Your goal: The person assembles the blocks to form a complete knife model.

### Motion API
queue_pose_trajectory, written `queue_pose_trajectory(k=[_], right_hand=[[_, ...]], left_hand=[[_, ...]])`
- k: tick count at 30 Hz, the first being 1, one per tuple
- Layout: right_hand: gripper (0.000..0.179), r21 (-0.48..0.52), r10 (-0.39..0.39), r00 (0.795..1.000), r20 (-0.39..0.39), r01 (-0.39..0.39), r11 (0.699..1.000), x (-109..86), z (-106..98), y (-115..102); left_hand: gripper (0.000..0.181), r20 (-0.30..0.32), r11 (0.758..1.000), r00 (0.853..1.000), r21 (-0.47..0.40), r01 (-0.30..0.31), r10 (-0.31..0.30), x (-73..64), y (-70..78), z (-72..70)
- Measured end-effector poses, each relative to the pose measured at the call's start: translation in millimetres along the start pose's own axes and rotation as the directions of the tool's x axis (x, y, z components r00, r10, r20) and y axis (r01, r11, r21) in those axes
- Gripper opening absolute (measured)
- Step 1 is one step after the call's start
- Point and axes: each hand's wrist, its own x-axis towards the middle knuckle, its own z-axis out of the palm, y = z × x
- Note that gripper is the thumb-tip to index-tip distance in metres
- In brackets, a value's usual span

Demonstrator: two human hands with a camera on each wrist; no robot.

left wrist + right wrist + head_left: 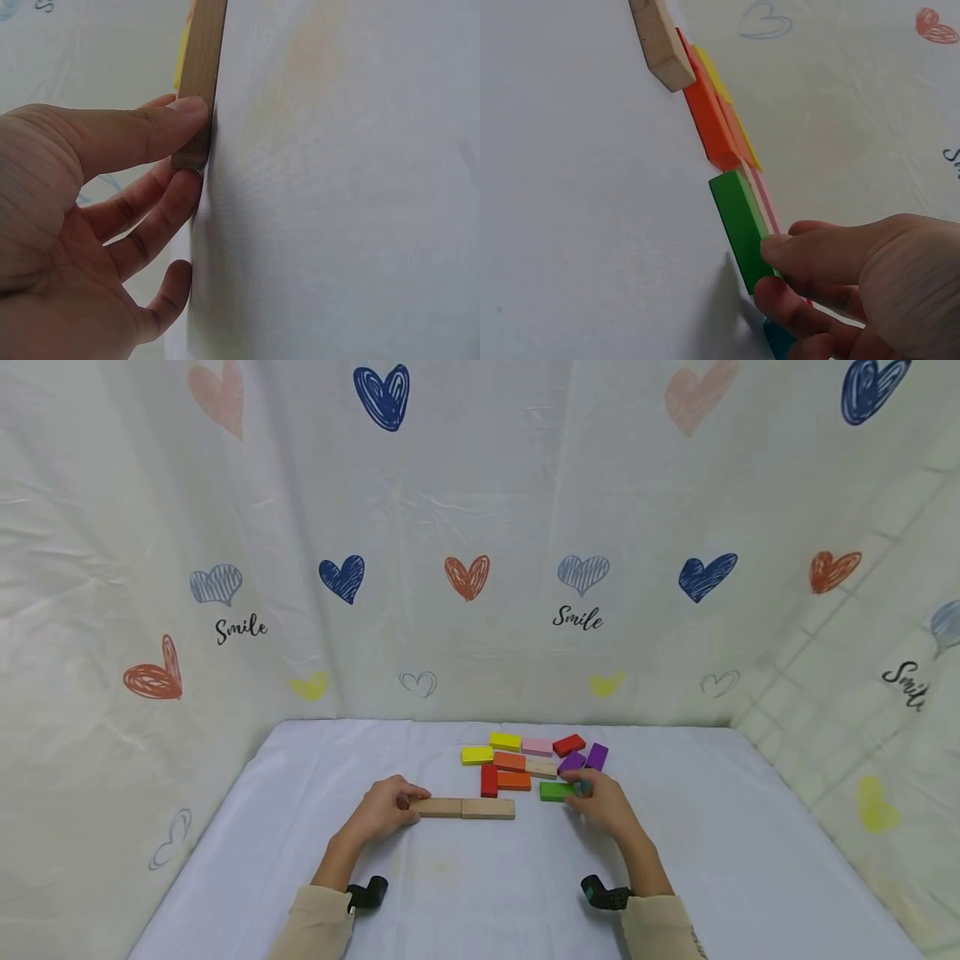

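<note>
Two plain wooden blocks (488, 809) lie end to end in a row at the front of the group. My left hand (388, 806) holds the outer end of the left wooden block (199, 67), thumb on its near face and fingers behind and at its end. At the right, my right hand (602, 803) has thumb and fingertips at the right end of a green block (739, 225), seemingly pinching it. A blue block (778, 341) is partly hidden under the right hand.
Behind lie loose blocks: orange (513, 782), red (489, 780), yellow (477, 756), pink (537, 747), purple (597, 757) and another red (569, 744). A white cloth covers the table (480, 893). A heart-printed curtain (510, 652) hangs behind.
</note>
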Motion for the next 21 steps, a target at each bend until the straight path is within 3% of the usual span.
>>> queue_pose_trajectory(k=[11, 21], right_hand=[[0.039, -0.120, -0.090, 0.996, 0.013, 0.091, 0.989, 0.9, -2.6, -3.9], [0.035, 0.006, -0.125, 0.983, 0.138, 0.125, 0.992, -3.3, -5.5, -4.2]], left_hand=[[0.034, -0.002, 1.000, 1.000, 0.002, 0.000, 0.000, 1.8, -0.1, -0.3], [0.033, -0.001, 1.000, 1.000, -0.004, 0.000, 0.000, 0.4, 2.0, -1.1]])
